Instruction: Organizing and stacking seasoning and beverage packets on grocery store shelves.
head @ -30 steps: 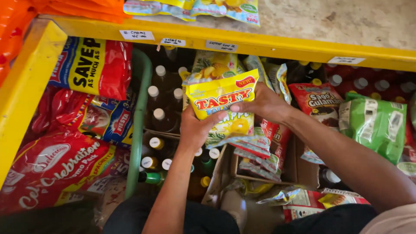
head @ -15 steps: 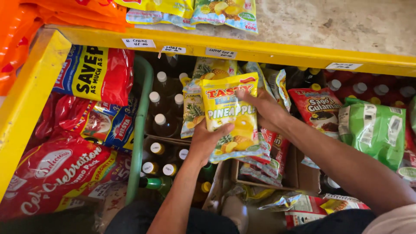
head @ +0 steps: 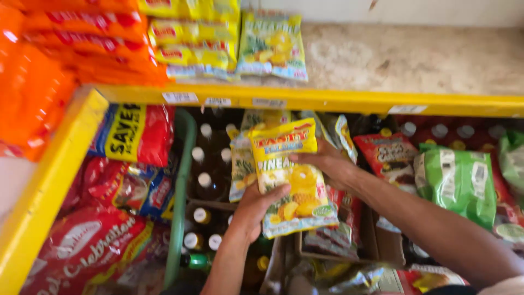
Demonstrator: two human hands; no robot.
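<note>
Now raised: left hand [head: 255,210] grips the yellow snack bag [head: 292,177] at its lower edge, right hand [head: 327,164] pinches its upper side (higher than a second ago, turned upright). Behind, bottles [head: 204,180]; beyond, the yellow shelf edge [head: 338,101].

It's a small shop, a food store w/ snacks & drinks. Yellow shelf [head: 305,99] has little white price tags [head: 180,98] stuck on its front edge. Up top, lots of the same yellow packs [head: 191,38] & orange packs [head: 38,65] lie in stacks, many of one kind like in a store. Below, red bags [head: 82,251], green bags [head: 456,177] & rows of bottles [head: 204,180] w/ white caps are packed tight. An open cardboard box [head: 368,240] holds more packs. Both hands hold one yellow pack by the shelf.
</note>
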